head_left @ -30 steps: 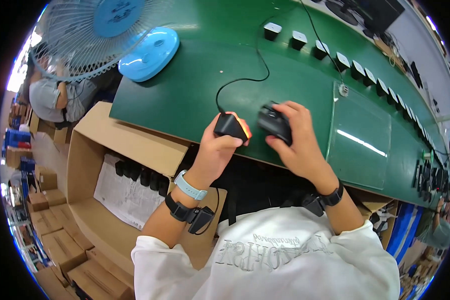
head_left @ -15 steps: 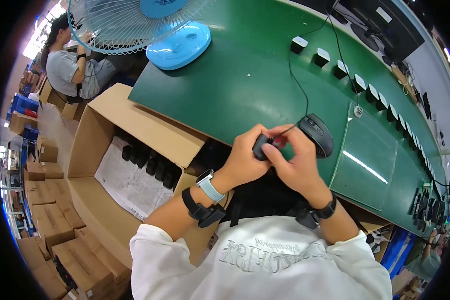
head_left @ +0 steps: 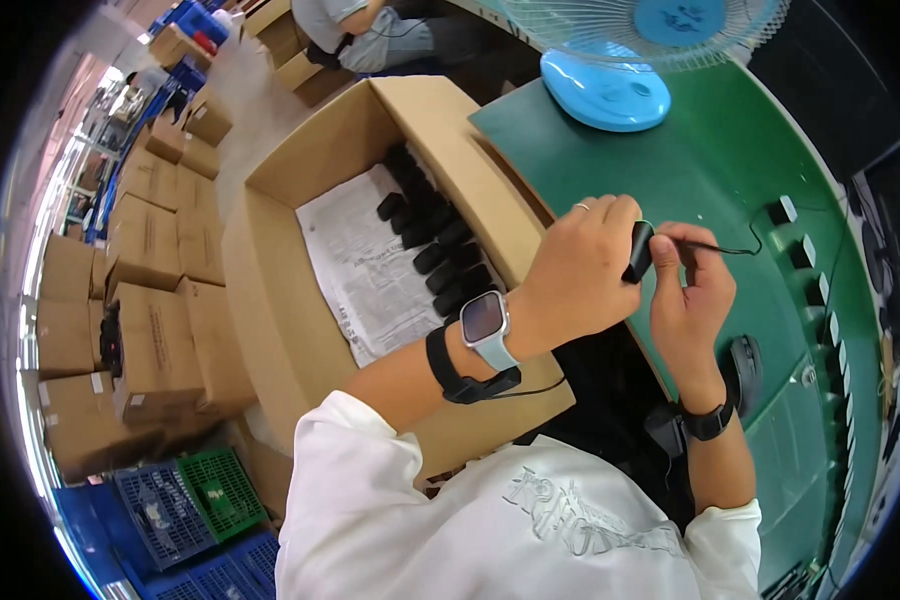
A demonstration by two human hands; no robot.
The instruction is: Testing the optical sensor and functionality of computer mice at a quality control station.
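In my left hand (head_left: 580, 265) is a small black block-shaped device (head_left: 639, 254), held upright between thumb and fingers above the table's near edge. Beside it, my right hand (head_left: 692, 305) is closed with thumb and fingertips on the end of a thin black cable (head_left: 735, 250), right up against the device. Whether the cable end sits in the device is hidden by the fingers. To the left of my hands, an open cardboard box (head_left: 270, 260) holds several similar black devices (head_left: 430, 225) in rows on a printed paper sheet (head_left: 355, 265).
A blue fan (head_left: 610, 95) stands on the green table (head_left: 530, 125). A black mouse (head_left: 745, 372) lies right of my right wrist. Several white-topped black blocks (head_left: 804, 252) line the right side. Stacked cartons (head_left: 150, 340) and plastic crates (head_left: 165, 515) stand left. A seated person (head_left: 340, 30) is beyond the box.
My view has swung left, bringing more of the cardboard box into sight. The device has turned upright in my left hand, and my right hand now pinches the cable end at its right side.
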